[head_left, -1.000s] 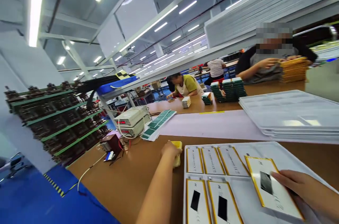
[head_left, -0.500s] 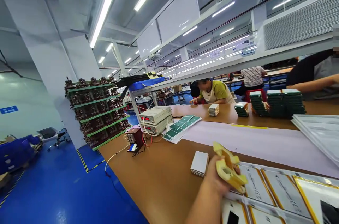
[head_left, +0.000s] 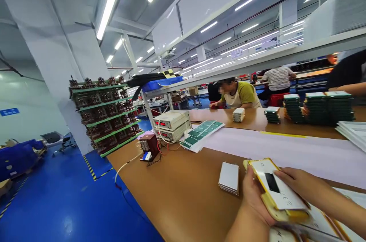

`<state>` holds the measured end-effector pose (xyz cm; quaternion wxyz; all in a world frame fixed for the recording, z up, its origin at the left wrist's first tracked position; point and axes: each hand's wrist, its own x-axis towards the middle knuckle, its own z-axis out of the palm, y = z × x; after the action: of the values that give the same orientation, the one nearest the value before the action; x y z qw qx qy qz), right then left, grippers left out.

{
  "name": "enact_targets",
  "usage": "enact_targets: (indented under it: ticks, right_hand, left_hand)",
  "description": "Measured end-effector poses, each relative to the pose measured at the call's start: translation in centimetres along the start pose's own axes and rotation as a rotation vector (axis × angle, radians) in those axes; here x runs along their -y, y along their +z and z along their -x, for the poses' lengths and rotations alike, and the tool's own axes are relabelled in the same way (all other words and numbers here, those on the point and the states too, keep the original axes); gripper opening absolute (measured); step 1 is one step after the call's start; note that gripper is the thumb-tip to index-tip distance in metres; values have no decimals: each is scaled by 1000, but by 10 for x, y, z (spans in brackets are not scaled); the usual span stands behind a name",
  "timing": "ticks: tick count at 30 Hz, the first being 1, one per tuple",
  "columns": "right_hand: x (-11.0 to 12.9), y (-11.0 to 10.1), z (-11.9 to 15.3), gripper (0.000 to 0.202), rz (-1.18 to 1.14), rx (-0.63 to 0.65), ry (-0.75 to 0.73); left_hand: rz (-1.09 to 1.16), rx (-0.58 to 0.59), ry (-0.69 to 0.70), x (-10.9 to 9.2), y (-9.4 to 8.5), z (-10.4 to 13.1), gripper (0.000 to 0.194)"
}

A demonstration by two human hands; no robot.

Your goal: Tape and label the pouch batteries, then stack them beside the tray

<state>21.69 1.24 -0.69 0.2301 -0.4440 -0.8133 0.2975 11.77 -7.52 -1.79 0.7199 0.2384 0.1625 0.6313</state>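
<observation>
My left hand (head_left: 254, 198) is wrapped round a yellow block-like holder (head_left: 270, 204) from its left side and from below. On top of the holder lies a flat white pouch battery (head_left: 287, 199) with yellow-taped edges, printed marks and a black patch. My right hand (head_left: 297, 183) grips that battery's right edge, thumb on its upper face; its other fingers are mostly hidden. Under both hands, more white pouch batteries (head_left: 323, 219) lie in a tray, partly covered by my arms. Left of my left hand, a small stack of white flat pieces (head_left: 228, 177) stands on the brown table.
Two bench instruments (head_left: 171, 121) and a small dark red device (head_left: 149, 146) with wires stand at the table's far left. Green-gridded sheets (head_left: 201, 135) lie beside them. Green stacks (head_left: 314, 108) stand along the back, white trays (head_left: 351, 133) at right. A co-worker (head_left: 240, 95) sits opposite.
My right hand has come into view with a pouch battery, now on the yellow holder. My left hand has turned the holder and moved slightly right in view. The camera view has shifted.
</observation>
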Motion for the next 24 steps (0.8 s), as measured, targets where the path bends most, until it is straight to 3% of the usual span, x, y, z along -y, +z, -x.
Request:
enact_targets:
  ticks: [2,3,7,10,14,20,24]
  right_hand:
    - [-3,-18,8,34,82,53,-50]
    - [-6,-31,12,35,166,13,-25]
    - [-26,-80,21,29,469,-29,201]
    - [-49,-97,27,21,607,34,294]
    - [-69,-93,34,13,651,79,309]
    - [-74,-82,33,6,548,76,329]
    - [-80,-76,34,28,321,152,344]
  left_hand:
    - [53,-33,24,0,1,-2,59]
    - [74,-37,49,-1,1,-4,56]
    - [123,-96,70,-6,-4,-14,51]
    - [111,-144,52,-8,-7,-20,53]
    - [87,-197,67,-9,-4,-20,57]
    - [54,-214,89,-10,-1,-21,59]
    - [52,-210,103,-9,1,-19,57]
